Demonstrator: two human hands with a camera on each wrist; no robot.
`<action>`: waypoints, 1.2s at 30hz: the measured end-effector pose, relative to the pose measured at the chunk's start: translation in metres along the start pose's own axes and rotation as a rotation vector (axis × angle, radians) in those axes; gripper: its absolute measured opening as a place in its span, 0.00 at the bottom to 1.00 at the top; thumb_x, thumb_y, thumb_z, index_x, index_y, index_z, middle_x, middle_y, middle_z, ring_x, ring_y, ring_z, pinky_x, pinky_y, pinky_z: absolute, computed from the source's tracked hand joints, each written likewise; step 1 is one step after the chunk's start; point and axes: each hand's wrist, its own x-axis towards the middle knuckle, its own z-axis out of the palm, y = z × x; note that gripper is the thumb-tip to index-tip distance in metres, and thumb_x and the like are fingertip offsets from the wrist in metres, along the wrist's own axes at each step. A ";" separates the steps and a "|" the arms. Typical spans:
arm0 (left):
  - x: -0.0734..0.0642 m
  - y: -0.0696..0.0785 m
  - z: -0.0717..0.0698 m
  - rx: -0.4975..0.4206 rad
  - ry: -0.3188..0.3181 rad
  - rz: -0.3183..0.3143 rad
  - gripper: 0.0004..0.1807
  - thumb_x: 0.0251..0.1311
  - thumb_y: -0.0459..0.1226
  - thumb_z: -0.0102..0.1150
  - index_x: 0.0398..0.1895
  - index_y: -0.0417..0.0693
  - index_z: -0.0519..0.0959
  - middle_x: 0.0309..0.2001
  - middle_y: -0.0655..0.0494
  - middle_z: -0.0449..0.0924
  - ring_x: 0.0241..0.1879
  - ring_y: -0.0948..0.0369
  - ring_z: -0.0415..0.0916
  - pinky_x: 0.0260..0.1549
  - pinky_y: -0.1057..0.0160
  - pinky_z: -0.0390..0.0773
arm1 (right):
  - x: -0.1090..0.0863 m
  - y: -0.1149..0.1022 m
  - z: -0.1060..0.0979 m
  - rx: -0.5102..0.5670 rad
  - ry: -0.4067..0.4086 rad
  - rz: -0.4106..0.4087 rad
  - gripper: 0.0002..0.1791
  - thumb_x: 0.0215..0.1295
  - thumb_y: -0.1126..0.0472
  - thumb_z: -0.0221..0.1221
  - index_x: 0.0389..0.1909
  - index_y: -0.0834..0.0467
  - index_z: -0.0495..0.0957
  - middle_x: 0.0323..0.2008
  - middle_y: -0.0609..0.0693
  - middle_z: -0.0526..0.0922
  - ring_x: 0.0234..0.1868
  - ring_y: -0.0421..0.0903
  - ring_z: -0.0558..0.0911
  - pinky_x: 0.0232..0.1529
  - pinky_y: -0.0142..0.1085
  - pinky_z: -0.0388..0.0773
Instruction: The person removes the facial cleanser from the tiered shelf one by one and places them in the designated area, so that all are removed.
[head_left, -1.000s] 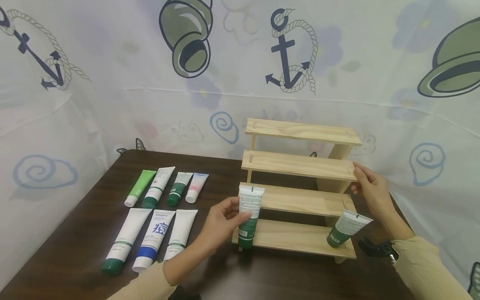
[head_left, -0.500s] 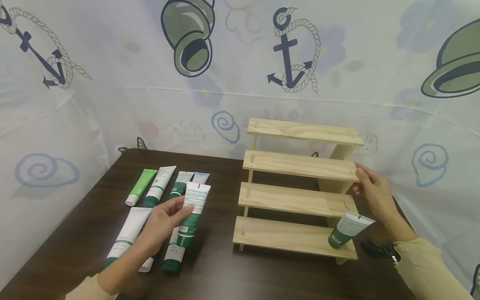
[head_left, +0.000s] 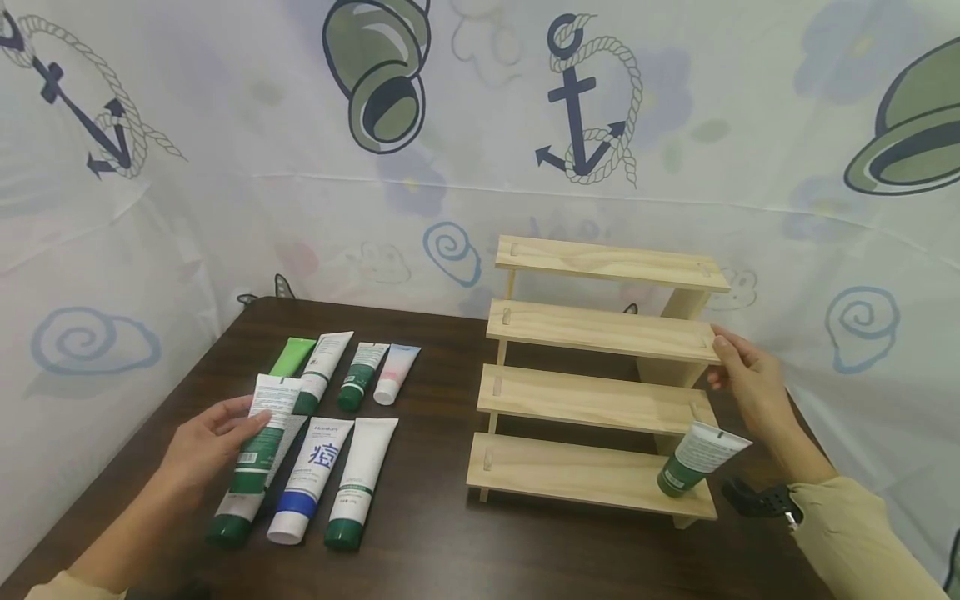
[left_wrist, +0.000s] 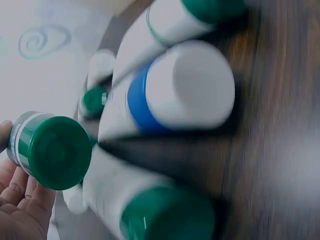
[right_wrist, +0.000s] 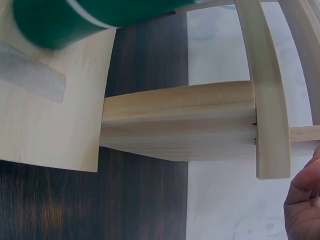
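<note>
My left hand [head_left: 206, 454] holds a green-and-white squeeze tube [head_left: 262, 437] upright, cap down, pinched between thumb and fingers. It is in front of the front-row tube with a green cap [head_left: 231, 529], which it partly hides. Beside that lie a white tube with a blue band [head_left: 307, 483] and another white tube with a green cap [head_left: 360, 483]. My right hand [head_left: 753, 383] grips the right end of the second-highest board of a wooden stepped rack [head_left: 600, 329]. A smaller green-and-white tube [head_left: 697, 458] leans to the right at the right end of the lowest board.
A back row holds a light green tube [head_left: 292, 354], a white tube [head_left: 322, 362], a small dark-green-and-white tube [head_left: 360, 377] and a pink-and-blue tube [head_left: 395, 375]. Dark wooden table [head_left: 442, 533] lies between tubes and rack. A printed cloth [head_left: 480, 125] hangs behind.
My left hand has carried the green-and-white tube leftward, from in front of the rack's left end to the tubes on the left. My right hand has stayed at the board's end.
</note>
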 end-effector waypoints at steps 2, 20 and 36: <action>0.004 -0.009 -0.010 0.046 0.016 -0.008 0.50 0.58 0.65 0.47 0.72 0.40 0.49 0.65 0.29 0.58 0.48 0.45 0.72 0.33 0.63 0.78 | 0.000 0.000 -0.001 -0.004 -0.002 0.003 0.33 0.70 0.54 0.50 0.66 0.73 0.56 0.24 0.38 0.79 0.21 0.32 0.76 0.22 0.23 0.75; 0.025 -0.067 -0.050 0.150 0.018 -0.123 0.53 0.57 0.66 0.46 0.70 0.32 0.50 0.52 0.28 0.66 0.38 0.53 0.72 0.27 0.62 0.75 | 0.000 -0.001 0.000 -0.017 -0.003 0.004 0.33 0.71 0.54 0.50 0.66 0.73 0.55 0.24 0.38 0.78 0.21 0.32 0.75 0.22 0.23 0.74; 0.038 -0.077 -0.043 0.207 0.083 -0.141 0.56 0.52 0.70 0.46 0.69 0.33 0.55 0.57 0.25 0.62 0.44 0.45 0.67 0.28 0.62 0.68 | 0.000 -0.002 0.001 -0.013 -0.003 0.012 0.34 0.70 0.53 0.50 0.66 0.73 0.56 0.24 0.38 0.78 0.21 0.32 0.75 0.22 0.23 0.75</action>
